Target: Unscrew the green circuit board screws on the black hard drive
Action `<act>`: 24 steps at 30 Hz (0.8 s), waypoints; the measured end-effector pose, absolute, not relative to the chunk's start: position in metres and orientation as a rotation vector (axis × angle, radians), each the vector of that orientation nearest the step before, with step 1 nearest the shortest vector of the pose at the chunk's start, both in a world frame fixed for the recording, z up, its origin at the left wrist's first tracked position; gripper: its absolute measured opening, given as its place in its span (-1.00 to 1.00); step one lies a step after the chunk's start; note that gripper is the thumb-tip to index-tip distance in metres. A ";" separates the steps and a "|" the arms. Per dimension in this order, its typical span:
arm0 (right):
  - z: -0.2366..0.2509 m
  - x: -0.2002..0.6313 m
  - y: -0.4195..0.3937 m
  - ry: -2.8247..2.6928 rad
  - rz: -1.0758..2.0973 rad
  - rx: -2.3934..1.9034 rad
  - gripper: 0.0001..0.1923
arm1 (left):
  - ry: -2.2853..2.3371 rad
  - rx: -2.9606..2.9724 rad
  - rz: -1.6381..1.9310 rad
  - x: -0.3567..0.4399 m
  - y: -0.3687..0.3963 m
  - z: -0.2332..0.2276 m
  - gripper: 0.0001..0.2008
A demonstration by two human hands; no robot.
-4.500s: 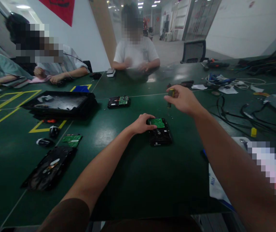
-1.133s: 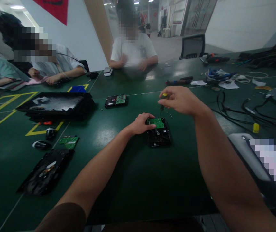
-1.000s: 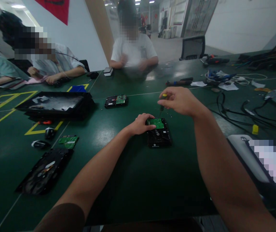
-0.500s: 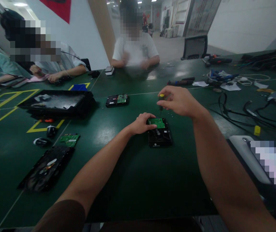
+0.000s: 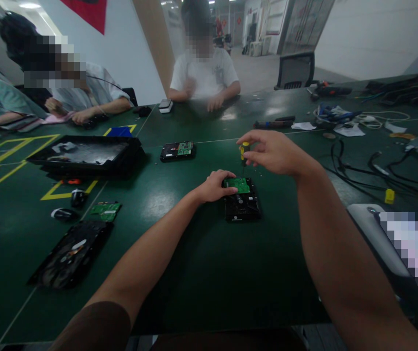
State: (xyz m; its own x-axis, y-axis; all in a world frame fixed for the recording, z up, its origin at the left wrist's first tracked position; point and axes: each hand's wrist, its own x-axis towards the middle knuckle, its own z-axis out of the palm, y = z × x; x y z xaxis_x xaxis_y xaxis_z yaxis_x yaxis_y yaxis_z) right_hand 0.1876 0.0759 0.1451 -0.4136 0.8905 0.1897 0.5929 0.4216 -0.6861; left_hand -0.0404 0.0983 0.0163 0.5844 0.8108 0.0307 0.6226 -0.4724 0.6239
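A black hard drive (image 5: pixel 243 209) with a green circuit board (image 5: pixel 241 185) at its far end lies on the green table in front of me. My left hand (image 5: pixel 218 186) grips its left side, thumb over the board's near edge and fingers along the far left corner. Above the far edge, my right hand (image 5: pixel 273 152) holds a small yellow and black screwdriver (image 5: pixel 244 152) upright between thumb and fingers. The thin shaft points down at the board's far edge; whether its tip sits in a screw is too small to tell. Several tiny screws (image 5: pixel 260 174) lie just beyond the drive.
Another hard drive (image 5: pixel 178 151) lies farther back. Left are a black tray (image 5: pixel 85 151), a loose circuit board (image 5: pixel 105 210) and a larger black drive (image 5: pixel 72 253). Black cables (image 5: pixel 373 170) and a grey-white device (image 5: pixel 377 239) are at right. Co-workers sit across the table and at far left.
My right hand's fingers have shifted on the screwdriver, showing more of its yellow handle. My left hand and the hard drive stay in place. The person opposite has lowered a hand to the table.
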 end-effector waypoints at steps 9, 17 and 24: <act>0.147 0.185 0.074 -2.110 0.743 -1.262 -0.63 | 1.123 2.261 0.448 -0.041 0.100 0.014 -0.45; 0.150 0.186 0.073 -2.137 0.690 -1.250 -0.65 | 1.116 2.260 0.449 -0.041 0.100 0.016 -0.45; 0.148 0.187 0.075 -2.094 0.649 -1.264 -0.70 | 1.097 2.276 0.453 -0.042 0.100 0.015 -0.45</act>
State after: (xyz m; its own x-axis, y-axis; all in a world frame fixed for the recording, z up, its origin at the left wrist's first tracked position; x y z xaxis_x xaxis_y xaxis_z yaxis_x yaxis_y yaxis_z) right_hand 0.1870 0.0747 0.1476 -0.3650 0.8989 0.2423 0.6045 0.4268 -0.6726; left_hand -0.0418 0.1003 0.0154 0.6067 0.7930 0.0559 0.6012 -0.5037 0.6204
